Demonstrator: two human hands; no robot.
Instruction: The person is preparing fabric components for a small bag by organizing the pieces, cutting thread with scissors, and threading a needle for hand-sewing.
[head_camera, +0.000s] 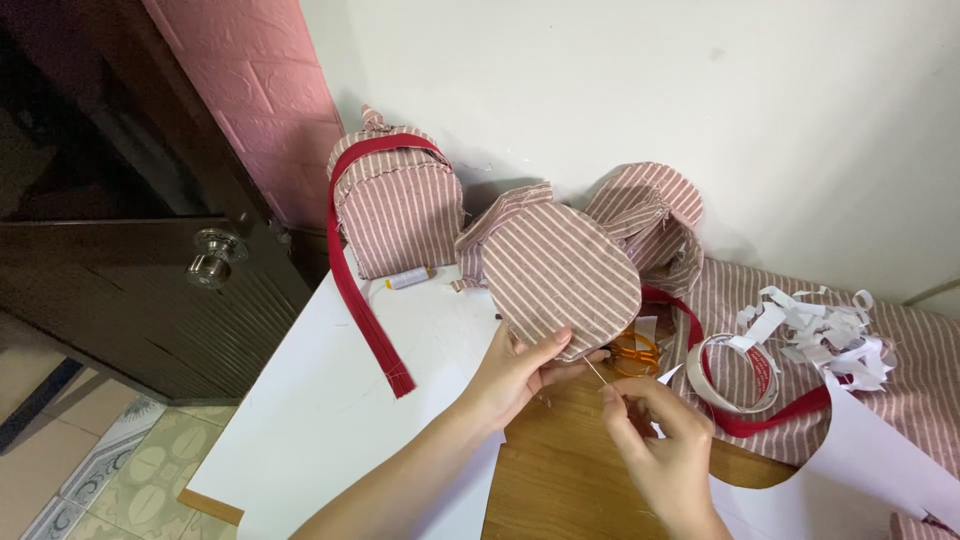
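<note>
Centre frame: your left hand (515, 375) grips the lower edge of the striped fabric piece (560, 275). Your right hand (665, 435) pinches a needle (597, 374) just below it, above the desk (560, 470).

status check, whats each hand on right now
Left hand pinching lower edge of striped fabric piece. Right hand gripping needle at that edge. Orange scissors just behind.
</note>
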